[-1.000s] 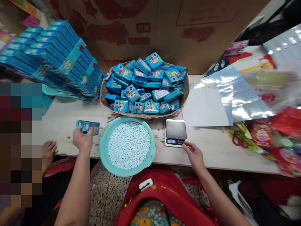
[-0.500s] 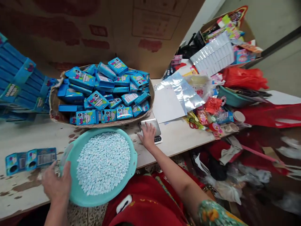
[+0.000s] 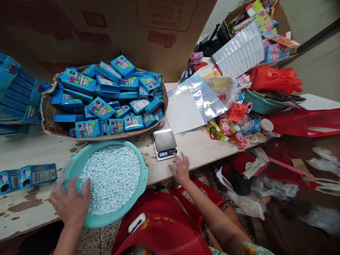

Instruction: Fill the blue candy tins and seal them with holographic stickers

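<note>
My left hand is over the left rim of a turquoise basin, fingers spread beside the candies. Pale blue and white candies fill much of the basin. At the front edge of a small digital scale, my right hand has its fingers apart, one fingertip by the buttons. The scale's display is lit and its metal plate bears nothing. Left of the basin lie flattened blue candy boxes with round dark cut-outs.
A cardboard tray piled with blue candy boxes stands behind the basin. Stacked blue boxes are at far left. White sheets, red scissors and mixed packets lie rightward. A large carton rises behind.
My right hand has moved off the scale's plate to its front edge, uncovering the display. My left hand has moved right, over the basin's rim. The view has shifted slightly.
</note>
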Available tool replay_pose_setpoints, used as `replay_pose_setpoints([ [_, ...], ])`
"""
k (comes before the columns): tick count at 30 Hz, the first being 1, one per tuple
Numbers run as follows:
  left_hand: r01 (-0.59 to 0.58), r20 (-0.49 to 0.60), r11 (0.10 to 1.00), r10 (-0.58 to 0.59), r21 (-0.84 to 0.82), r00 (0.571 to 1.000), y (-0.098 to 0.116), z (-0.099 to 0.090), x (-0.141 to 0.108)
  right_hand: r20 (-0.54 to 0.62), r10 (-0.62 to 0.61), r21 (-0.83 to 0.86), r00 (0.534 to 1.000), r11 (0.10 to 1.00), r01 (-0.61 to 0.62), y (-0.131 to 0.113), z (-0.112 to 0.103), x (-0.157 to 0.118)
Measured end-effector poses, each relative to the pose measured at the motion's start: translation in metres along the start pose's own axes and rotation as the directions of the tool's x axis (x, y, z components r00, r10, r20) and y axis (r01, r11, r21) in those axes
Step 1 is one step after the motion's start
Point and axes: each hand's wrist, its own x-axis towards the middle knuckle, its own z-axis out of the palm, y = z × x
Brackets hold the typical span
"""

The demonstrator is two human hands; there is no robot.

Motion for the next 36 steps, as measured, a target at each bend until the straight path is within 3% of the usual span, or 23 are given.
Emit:
replay_pose_setpoints([
  [3, -0.047, -0.096, 0.985, 0.064, 0.167, 0.993, 0.004, 0.000, 0.000, 0.015, -0.007, -0.022, 1.000, 1.000, 0.008, -0.008, 0.006, 0.009],
  [5, -0.055, -0.105, 0.977, 0.078, 0.205, 0.991, 0.008, 0.000, -0.001, 0.038, -0.015, -0.017, 0.999, 1.000, 0.016, -0.009, 0.009, 0.015],
  [13, -0.041, -0.089, 0.970, 0.063, 0.238, 0.994, 0.017, -0.003, -0.004, 0.086, 0.051, 0.036, 0.995, 0.998, -0.054, -0.005, 0.008, 0.018],
  [22, 0.001, -0.213, 0.976, 0.046, 0.216, 0.976, 0.017, 0.003, -0.006, 0.090, 0.089, 0.115, 0.992, 0.988, -0.099, 0.004, 0.011, 0.019],
  [29, 0.017, -0.206, 0.971, 0.034, 0.238, 0.978, 0.014, 0.005, -0.007, 0.035, -0.009, 0.101, 0.999, 0.995, 0.005, 0.010, -0.003, 0.024],
  [36, 0.020, -0.152, 0.971, 0.017, 0.238, 0.988, 0.019, 0.004, -0.009, 0.091, -0.040, 0.064, 0.995, 0.997, 0.034, 0.004, 0.004, 0.021],
])
